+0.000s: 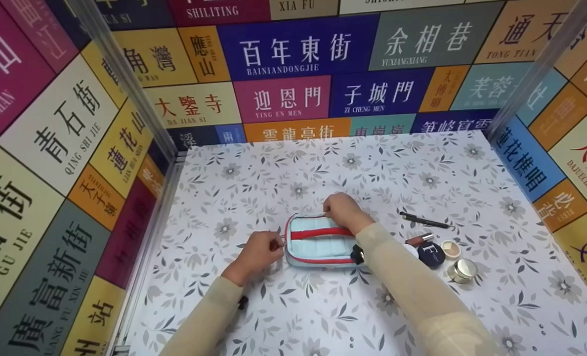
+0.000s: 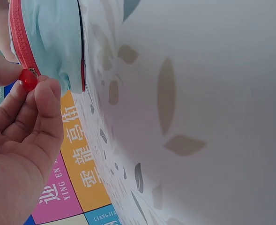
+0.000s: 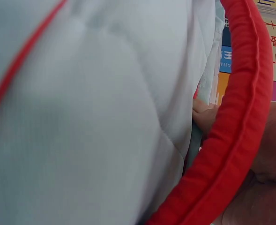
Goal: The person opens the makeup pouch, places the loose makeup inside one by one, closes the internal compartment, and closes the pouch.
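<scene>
A light blue quilted makeup bag [image 1: 323, 248] with red trim lies on the table, its red handle [image 1: 318, 232] running across the top. At the bag's left end is my left hand [image 1: 261, 252]; in the left wrist view its thumb and fingers pinch a round red zipper pull [image 2: 29, 80] at the end of the red zipper [image 2: 21, 40]. My right hand [image 1: 345, 210] holds the bag's far edge, toward the right. In the right wrist view the handle [image 3: 243, 98] arches in front of that hand, hiding part of it.
Right of the bag lie dark pencils [image 1: 424, 220], a lip gloss tube [image 1: 418, 240], a navy compact [image 1: 430, 254], a small round pot [image 1: 450, 250] and a gold-lidded jar [image 1: 463, 270]. My right sleeve covers part of this area. Printed panels [image 1: 301, 47] enclose the flowered table [image 1: 273, 173].
</scene>
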A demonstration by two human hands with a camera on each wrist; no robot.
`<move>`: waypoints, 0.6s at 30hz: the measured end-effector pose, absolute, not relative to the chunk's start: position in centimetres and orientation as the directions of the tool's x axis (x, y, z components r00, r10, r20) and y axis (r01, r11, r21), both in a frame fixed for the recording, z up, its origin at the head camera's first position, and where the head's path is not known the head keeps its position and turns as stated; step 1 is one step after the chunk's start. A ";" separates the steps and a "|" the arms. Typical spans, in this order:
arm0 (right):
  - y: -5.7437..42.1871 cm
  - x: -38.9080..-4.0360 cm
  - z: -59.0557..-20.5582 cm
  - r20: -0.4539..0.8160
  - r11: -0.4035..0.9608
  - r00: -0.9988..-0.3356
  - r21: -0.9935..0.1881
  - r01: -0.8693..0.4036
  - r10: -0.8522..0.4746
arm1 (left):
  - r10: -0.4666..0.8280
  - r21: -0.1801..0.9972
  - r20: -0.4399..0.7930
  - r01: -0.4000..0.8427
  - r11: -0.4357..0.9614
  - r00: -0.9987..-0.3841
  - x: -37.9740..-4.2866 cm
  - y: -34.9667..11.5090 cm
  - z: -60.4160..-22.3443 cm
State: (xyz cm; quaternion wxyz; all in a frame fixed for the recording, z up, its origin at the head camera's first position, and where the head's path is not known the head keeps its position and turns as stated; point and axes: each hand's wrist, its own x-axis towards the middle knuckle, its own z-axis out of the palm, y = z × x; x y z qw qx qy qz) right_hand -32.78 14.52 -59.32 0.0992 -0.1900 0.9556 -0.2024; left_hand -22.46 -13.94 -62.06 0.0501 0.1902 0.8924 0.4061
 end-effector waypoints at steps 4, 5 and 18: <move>14.4 -32.8 -59.2 -0.114 0.849 -0.908 -0.417 -0.325 -0.403 | 0.389 0.735 0.070 0.311 0.602 -0.919 -22.1 -14.0 -62.0; 14.4 -32.8 -59.2 -0.113 0.849 -0.908 -0.416 -0.325 -0.403 | 0.388 0.735 0.071 0.311 0.602 -0.919 -22.0 -14.0 -62.0; 14.4 -32.9 -59.4 -0.104 0.848 -0.901 -0.399 -0.350 -0.421 | 0.397 0.717 0.098 0.341 0.608 -0.913 -21.2 -13.8 -61.9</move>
